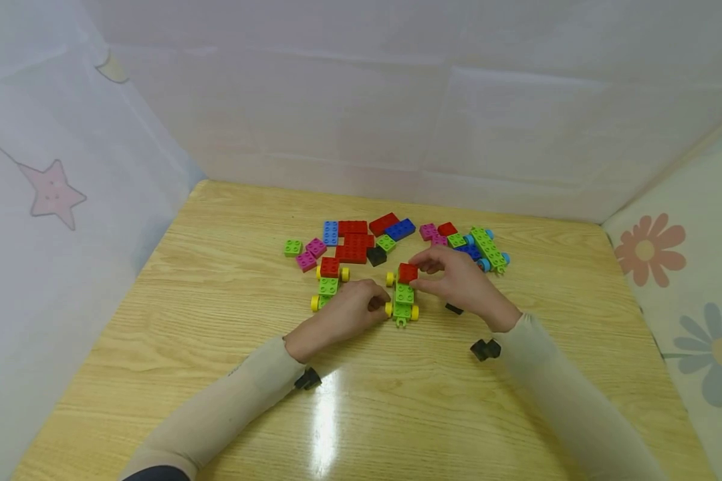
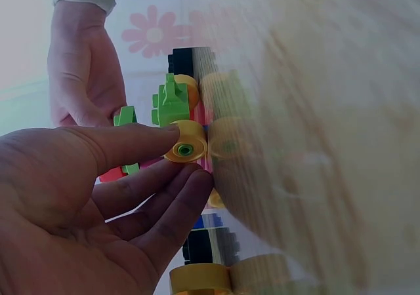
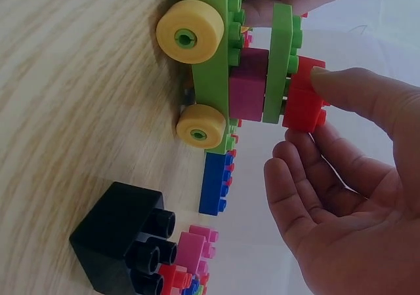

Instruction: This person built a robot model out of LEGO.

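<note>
A toy car of building bricks stands in the middle of the table, with a green wheeled base (image 3: 211,82) and yellow wheels. Stacked on the base are a pink brick (image 3: 248,88), a green plate (image 3: 279,65) and a red brick (image 1: 408,272) on top. My left hand (image 1: 351,307) pinches one yellow wheel (image 2: 187,144) between thumb and fingers. On the car's other side, my right hand (image 1: 457,277) holds the red brick, thumb on one face and fingertips at the opposite edge. A similar car (image 1: 328,287), topped with red, stands left, partly hidden by my left hand.
Loose red bricks (image 1: 353,248), pink bricks (image 1: 306,260) and a dark blue brick (image 1: 400,229) lie behind the cars. A green base with blue wheels (image 1: 487,247) rests at the back right. A black brick (image 3: 118,236) lies near my right hand.
</note>
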Demonstrator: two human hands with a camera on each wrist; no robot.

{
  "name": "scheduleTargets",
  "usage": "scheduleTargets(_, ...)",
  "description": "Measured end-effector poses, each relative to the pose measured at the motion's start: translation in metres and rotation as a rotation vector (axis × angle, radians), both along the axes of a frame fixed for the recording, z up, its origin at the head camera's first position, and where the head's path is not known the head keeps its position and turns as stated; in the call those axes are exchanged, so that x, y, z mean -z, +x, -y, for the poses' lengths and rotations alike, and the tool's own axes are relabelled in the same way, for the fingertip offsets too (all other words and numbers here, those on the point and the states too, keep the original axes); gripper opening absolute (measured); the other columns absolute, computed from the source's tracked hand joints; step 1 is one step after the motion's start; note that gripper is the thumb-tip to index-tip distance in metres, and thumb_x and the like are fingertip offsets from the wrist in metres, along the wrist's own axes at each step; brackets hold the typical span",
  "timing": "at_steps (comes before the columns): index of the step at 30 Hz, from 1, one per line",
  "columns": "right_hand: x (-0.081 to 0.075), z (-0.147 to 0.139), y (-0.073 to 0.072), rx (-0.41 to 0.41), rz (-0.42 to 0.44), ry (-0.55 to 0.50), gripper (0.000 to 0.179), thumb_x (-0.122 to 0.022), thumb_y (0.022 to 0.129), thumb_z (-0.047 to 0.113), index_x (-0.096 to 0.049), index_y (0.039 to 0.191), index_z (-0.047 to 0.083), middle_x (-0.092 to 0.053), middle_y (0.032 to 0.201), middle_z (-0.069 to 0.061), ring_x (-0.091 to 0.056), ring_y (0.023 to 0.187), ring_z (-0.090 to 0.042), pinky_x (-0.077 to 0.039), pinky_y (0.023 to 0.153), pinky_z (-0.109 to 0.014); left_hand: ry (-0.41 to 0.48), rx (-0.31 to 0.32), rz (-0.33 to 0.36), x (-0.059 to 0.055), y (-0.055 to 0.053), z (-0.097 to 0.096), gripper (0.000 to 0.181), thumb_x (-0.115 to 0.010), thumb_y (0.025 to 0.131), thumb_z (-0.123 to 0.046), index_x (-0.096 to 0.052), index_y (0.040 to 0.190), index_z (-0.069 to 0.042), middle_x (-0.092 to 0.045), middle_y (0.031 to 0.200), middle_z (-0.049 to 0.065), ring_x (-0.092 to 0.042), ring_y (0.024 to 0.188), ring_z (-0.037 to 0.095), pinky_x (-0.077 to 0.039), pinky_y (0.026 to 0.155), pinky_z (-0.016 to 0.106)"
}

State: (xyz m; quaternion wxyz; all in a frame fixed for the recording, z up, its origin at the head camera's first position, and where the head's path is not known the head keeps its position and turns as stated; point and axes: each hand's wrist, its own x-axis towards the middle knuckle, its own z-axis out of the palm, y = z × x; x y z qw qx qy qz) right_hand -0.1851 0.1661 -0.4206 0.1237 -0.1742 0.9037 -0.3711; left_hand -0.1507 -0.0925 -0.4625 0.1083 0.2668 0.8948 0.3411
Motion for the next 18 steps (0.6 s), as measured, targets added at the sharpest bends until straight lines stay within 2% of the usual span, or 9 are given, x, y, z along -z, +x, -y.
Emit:
scheduleTargets(3, -0.002, 0.001, -0.001, -0.013, -0.010, 0.016, 0.039, -0.084, 0.102, 0.025, -0.075, 0.138, 0.013, -0.075, 0.137, -0.009, -0.072, 0.125, -0.036, -0.060, 0.111, -0.058, 0.013, 0.017, -0.035, 0.010, -0.004, 0.002, 0.023, -0.077, 0.102, -0.013, -0.083, 0.122, -0.002, -0.081, 0.111, 0.009, -0.073, 0.099, 0.020, -0.063, 0.092, 0.038)
scheduleTargets(7, -0.004, 0.003, -0.002, -0.038, -0.032, 0.042, 0.038, -0.084, 0.102, 0.025, -0.076, 0.136, 0.012, -0.075, 0.136, -0.009, -0.072, 0.125, -0.037, -0.060, 0.111, -0.059, 0.011, 0.019, -0.021, 0.007, -0.003, 0.003, 0.025, -0.077, 0.102, -0.014, -0.083, 0.123, -0.001, -0.081, 0.113, 0.009, -0.072, 0.101, 0.020, -0.063, 0.094, 0.039)
scheduleTargets(11, -0.005, 0.004, -0.004, -0.061, -0.053, 0.072, 0.037, -0.084, 0.101, 0.025, -0.077, 0.135, 0.011, -0.076, 0.134, -0.009, -0.072, 0.123, -0.038, -0.060, 0.109, -0.058, 0.023, -0.047, 0.034, -0.011, -0.001, 0.004, 0.029, -0.077, 0.104, -0.014, -0.080, 0.129, 0.000, -0.080, 0.122, 0.010, -0.073, 0.108, 0.023, -0.064, 0.101, 0.044)
scheduleTargets(15, -0.006, 0.006, -0.005, -0.080, -0.072, 0.099, 0.037, -0.084, 0.101, 0.024, -0.077, 0.135, 0.011, -0.077, 0.134, -0.009, -0.071, 0.123, -0.038, -0.061, 0.107, -0.056, 0.091, -0.124, 0.009, -0.023, -0.006, 0.002, 0.033, -0.078, 0.106, -0.015, -0.077, 0.136, -0.001, -0.078, 0.129, 0.012, -0.078, 0.114, 0.027, -0.066, 0.103, 0.044)
scheduleTargets(18, -0.006, 0.006, -0.005, -0.079, -0.078, 0.107, 0.037, -0.084, 0.101, 0.025, -0.077, 0.135, 0.012, -0.077, 0.133, -0.008, -0.071, 0.122, -0.037, -0.061, 0.107, -0.055, 0.131, -0.149, -0.010, -0.028, -0.010, -0.001, 0.040, -0.080, 0.105, -0.017, -0.074, 0.141, -0.001, -0.075, 0.134, 0.014, -0.079, 0.118, 0.029, -0.067, 0.104, 0.042)
